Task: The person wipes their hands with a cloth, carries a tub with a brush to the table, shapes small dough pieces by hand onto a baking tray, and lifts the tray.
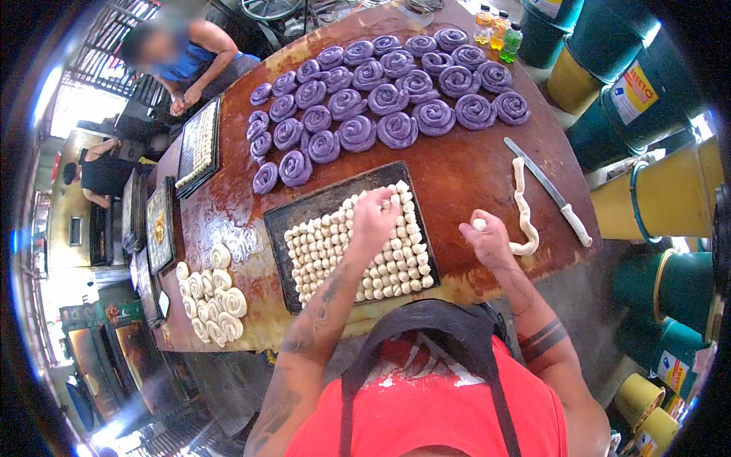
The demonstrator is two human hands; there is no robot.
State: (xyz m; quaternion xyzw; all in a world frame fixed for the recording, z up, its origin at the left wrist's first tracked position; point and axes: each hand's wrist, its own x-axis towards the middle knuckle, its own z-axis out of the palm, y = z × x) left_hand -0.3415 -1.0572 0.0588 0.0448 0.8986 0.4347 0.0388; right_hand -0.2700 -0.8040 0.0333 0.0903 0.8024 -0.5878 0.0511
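A dark baking tray [276, 221] holds close rows of small pale dough balls [329, 255]. Over its far right part is my left hand [373, 222], fingers bent together around a small dough ball [386, 204] at the tray's surface. To the right of the tray, my right hand [491, 240] grips another dough ball between thumb and fingers above the table. Beside that hand lies a thin, wavy dough rope [522, 206]. Farther right rests a long knife [544, 179] with a white handle, its blade pointing away from me.
Several purple dough spirals [358, 133] cover the far side of the brown table [457, 171]. Pale dough spirals [217, 301] lie at left, near stacked trays [198, 152]. Bottles [499, 30] stand at the far edge. Drums [655, 190] line the right. A co-worker [190, 57] sits at far left.
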